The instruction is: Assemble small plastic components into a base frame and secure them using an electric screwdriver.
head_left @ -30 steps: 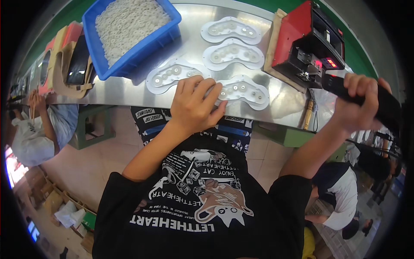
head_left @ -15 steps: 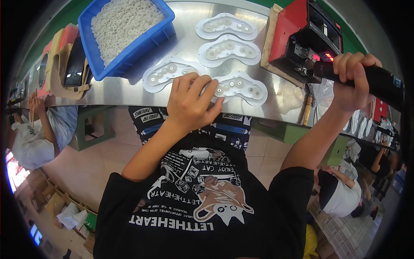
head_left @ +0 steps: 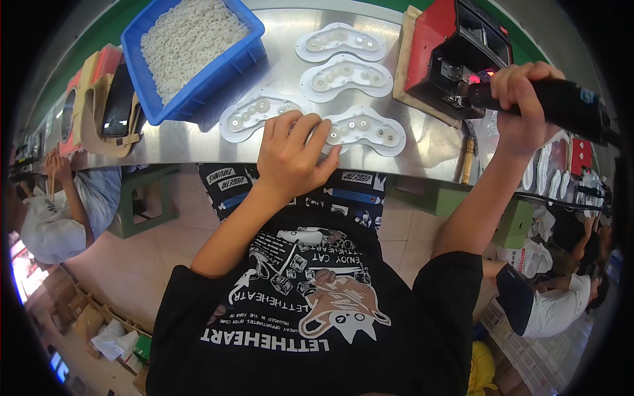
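Observation:
My right hand [head_left: 523, 99] is closed round a black power screwdriver [head_left: 564, 102]. The screwdriver lies nearly level, its tip against the front of a red-and-black box-shaped machine [head_left: 422, 72]. My left hand [head_left: 290, 155] is bent over the inner ends of two white curved plastic housings at the table's near edge. Its thumb and fingers are on the right housing [head_left: 389, 142], and the fingertips are partly hidden. The left housing [head_left: 241, 125] shows small round gears inside. Two similar housings, a middle one [head_left: 363, 92] and a far one [head_left: 323, 33], lie behind them.
A blue bin [head_left: 198, 82] full of small white rings stands on the metal table [head_left: 284, 66] at the left. Beside it is a dark flat device [head_left: 117, 109] in a tan holder. A wooden-handled tool [head_left: 468, 158] lies below the machine. Other people sit on both sides.
The screwdriver and my right hand have shifted slightly left in the picture, along with the machine. My left hand stays over the housings. A person at the right has leaned to another position.

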Tool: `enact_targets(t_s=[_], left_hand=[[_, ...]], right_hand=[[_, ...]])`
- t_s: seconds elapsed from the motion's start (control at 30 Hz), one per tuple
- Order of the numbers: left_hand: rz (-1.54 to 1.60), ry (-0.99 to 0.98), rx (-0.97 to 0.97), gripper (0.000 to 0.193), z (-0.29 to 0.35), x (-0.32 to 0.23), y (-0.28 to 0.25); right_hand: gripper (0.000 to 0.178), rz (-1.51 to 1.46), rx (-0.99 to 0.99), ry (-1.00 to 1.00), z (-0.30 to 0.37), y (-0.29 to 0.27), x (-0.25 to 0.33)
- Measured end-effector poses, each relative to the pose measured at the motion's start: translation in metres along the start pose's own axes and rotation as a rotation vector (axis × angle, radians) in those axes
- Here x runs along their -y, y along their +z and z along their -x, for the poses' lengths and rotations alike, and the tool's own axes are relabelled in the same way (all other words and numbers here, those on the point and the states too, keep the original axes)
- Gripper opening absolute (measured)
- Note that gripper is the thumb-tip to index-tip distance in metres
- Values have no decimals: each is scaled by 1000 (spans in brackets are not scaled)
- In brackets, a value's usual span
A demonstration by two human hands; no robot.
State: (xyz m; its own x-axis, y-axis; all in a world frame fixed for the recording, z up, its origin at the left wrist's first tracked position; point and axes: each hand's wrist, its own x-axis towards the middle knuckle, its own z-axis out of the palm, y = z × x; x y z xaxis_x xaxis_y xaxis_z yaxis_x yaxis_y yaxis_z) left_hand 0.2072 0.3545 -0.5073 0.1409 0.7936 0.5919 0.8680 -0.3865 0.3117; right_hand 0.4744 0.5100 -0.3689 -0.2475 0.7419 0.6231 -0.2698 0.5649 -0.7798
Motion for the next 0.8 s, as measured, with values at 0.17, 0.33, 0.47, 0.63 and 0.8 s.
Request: enact_targets(t_s=[0.17,0.33,0.47,0.63,0.8], left_hand=[[21,0,-2,36,2,2,-1],[36,-33,22,35,2,3,-1],[41,-45,-12,38,7,5,0],[38,-44,-1,37,7,5,-2],[41,-59,6,37,7,4,-5]], right_hand=[[25,9,-142,88,16,21,7],[33,-227,-19,2,48,85,5],[35,-282,-33,86,60,114,-18],[34,-311,-54,151,65,130,-30],[33,-300,-60,152,67,131,-35]])
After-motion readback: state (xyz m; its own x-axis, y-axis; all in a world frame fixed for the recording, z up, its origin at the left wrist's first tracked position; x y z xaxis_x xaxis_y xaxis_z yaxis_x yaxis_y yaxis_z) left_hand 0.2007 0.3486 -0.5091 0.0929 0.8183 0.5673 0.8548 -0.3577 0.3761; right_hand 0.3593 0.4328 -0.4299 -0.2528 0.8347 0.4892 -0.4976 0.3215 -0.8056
